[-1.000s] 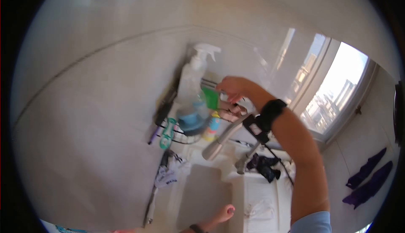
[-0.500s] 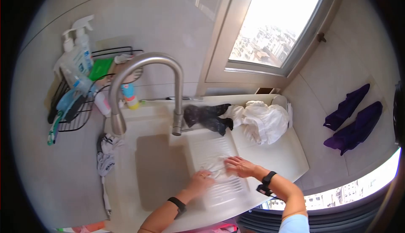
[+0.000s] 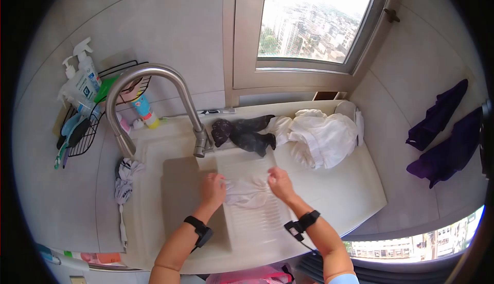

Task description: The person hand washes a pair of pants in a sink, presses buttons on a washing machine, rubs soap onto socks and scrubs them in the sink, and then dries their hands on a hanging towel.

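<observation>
A wet white cloth (image 3: 247, 195) lies bunched across the ridged washboard (image 3: 256, 232) of the sink unit. My left hand (image 3: 212, 189) is closed at the cloth's left end, above the basin edge. At the right end, my right hand (image 3: 280, 183) has its fingers curled around the other side of the cloth. The fabric runs between the two hands, and its exact kind cannot be made out. Dark wet socks (image 3: 247, 135) rest just beyond the washboard, beside a heap of white clothing (image 3: 321, 137).
A tall curved faucet (image 3: 170, 73) rises over the basin (image 3: 182, 217). Grey-white socks (image 3: 126, 181) hang on the left rim. A wire rack (image 3: 92, 135) holds bottles and brushes. Purple cloths (image 3: 447, 140) hang on the right wall, near a window (image 3: 314, 21).
My hands have moved apart and farther up the washboard, spreading the white cloth between them. The head view has shifted too.
</observation>
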The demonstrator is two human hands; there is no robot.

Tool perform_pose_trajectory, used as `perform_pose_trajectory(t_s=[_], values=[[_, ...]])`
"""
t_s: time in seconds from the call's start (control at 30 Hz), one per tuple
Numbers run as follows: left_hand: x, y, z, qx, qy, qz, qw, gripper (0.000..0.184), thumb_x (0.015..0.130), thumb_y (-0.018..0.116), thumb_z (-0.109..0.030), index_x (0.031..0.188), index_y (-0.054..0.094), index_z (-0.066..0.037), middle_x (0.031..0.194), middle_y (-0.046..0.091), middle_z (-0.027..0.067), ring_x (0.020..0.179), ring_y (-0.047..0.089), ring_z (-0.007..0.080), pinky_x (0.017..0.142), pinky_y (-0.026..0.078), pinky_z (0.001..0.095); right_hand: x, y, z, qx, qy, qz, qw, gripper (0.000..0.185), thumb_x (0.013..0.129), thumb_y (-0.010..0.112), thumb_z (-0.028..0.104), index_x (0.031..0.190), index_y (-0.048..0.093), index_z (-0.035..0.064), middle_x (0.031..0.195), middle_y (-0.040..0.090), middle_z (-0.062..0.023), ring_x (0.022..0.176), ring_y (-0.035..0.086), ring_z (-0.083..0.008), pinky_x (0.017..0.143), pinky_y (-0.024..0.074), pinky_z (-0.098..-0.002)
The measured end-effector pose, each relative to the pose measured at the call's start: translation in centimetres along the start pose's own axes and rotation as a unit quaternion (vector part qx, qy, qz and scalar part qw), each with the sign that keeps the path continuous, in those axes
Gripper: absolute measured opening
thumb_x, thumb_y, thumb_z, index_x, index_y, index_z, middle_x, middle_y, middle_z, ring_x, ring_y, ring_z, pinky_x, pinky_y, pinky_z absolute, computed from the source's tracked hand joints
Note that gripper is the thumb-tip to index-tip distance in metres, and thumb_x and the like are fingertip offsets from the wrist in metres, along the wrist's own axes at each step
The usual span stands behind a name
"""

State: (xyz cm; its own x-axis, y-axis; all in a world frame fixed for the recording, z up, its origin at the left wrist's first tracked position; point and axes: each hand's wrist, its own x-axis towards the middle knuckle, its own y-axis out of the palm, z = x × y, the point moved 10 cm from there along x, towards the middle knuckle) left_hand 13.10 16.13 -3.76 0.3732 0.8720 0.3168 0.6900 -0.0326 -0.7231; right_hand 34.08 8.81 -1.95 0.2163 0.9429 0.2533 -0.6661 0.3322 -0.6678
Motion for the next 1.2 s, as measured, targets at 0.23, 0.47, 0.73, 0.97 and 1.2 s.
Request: perform_pose_trajectory(t_s=[0.23, 0.47, 0.73, 0.97, 1.2], values=[[-8.2, 4.7, -4.6, 0.131, 0.061, 0.168, 0.975, 0.014, 0.073, 0.052, -0.015, 0.086, 0.053, -0.010, 0.090, 0.052, 0.0108, 0.088, 0.047, 0.0282, 0.077, 0.035, 0.0427, -7.6, 7.3, 5.9, -0.124, -0.101, 0.062, 0.985, 0.018, 0.074, 0.054, 0.025, 0.079, 0.054, 0.0080, 0.082, 0.054, -0.0113, 0.076, 0.050, -0.0306, 0.065, 0.0395, -0.0414], [0.9, 6.0, -2.9, 0.078, 0.096, 0.058, 0.991, 0.020, 0.069, 0.050, -0.014, 0.086, 0.047, -0.004, 0.087, 0.049, 0.0149, 0.081, 0.045, 0.0328, 0.070, 0.034, 0.0459, 1.6, 9.2, 4.4, -0.098, -0.158, 0.040, 0.982, 0.016, 0.070, 0.051, 0.018, 0.078, 0.047, 0.0050, 0.078, 0.048, -0.0139, 0.074, 0.046, -0.0306, 0.064, 0.0359, -0.0404], [-10.2, 4.2, -6.1, 0.035, 0.147, 0.134, 0.979, 0.020, 0.067, 0.054, -0.015, 0.084, 0.048, -0.006, 0.085, 0.049, 0.0135, 0.081, 0.045, 0.0316, 0.069, 0.033, 0.0452, -9.6, 9.0, 7.0, -0.133, -0.242, 0.132, 0.952, 0.019, 0.070, 0.048, 0.015, 0.085, 0.049, 0.0030, 0.082, 0.050, -0.0141, 0.077, 0.048, -0.0308, 0.066, 0.0360, -0.0404], [2.9, 6.5, -2.2, 0.101, 0.067, 0.067, 0.990, 0.016, 0.069, 0.049, -0.008, 0.084, 0.046, -0.006, 0.089, 0.048, 0.0122, 0.084, 0.045, 0.0310, 0.071, 0.035, 0.0425, 3.5, 11.1, 3.1, -0.093, -0.172, 0.188, 0.962, 0.020, 0.069, 0.047, 0.014, 0.087, 0.050, 0.0051, 0.086, 0.049, -0.0136, 0.083, 0.045, -0.0314, 0.072, 0.0355, -0.0393], [0.0, 5.1, -1.6, 0.036, 0.079, 0.047, 0.995, 0.016, 0.072, 0.051, -0.008, 0.088, 0.048, -0.005, 0.090, 0.047, 0.0146, 0.085, 0.044, 0.0318, 0.073, 0.035, 0.0414, -1.3, 7.8, 6.0, -0.131, -0.139, 0.165, 0.968, 0.022, 0.063, 0.055, 0.012, 0.084, 0.052, 0.0087, 0.091, 0.049, -0.0129, 0.090, 0.044, -0.0325, 0.075, 0.0328, -0.0423]])
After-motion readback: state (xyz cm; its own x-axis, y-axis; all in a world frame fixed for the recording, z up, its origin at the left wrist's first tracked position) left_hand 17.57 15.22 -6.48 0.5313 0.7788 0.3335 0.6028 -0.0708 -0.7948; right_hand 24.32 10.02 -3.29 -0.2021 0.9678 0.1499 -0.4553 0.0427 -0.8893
